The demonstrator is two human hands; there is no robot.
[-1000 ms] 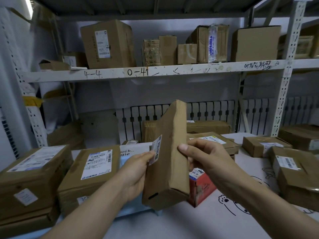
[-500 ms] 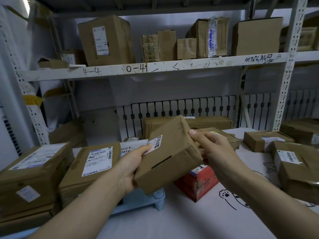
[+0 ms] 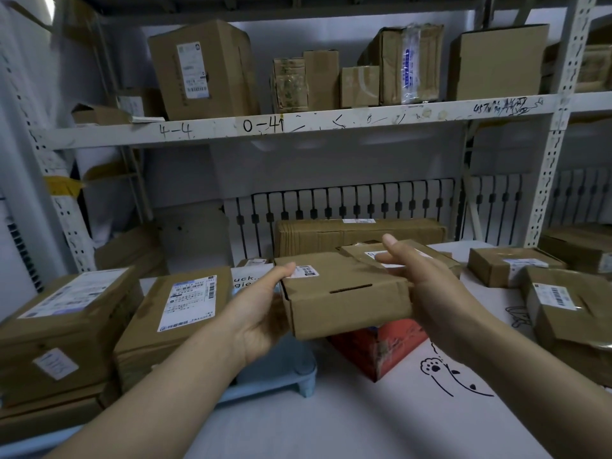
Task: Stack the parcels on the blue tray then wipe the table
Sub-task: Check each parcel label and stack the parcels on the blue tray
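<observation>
The flat brown parcel (image 3: pixel 344 293) is held level in the air above the near right corner of the blue tray (image 3: pixel 281 369), its slotted flap side facing the camera and a small white label on its top. The left hand (image 3: pixel 261 318) grips its left end, thumb on top beside the label and fingers curled underneath. The right hand (image 3: pixel 427 286) holds its right end, palm against the side and fingers reaching loosely over the top. Directly below the parcel, just right of the tray, a red box (image 3: pixel 381 346) sits on the white table (image 3: pixel 331 422). On the tray's left part lies a labelled carton (image 3: pixel 175 313). Farther left of the tray sits a larger carton (image 3: pixel 63 323).
</observation>
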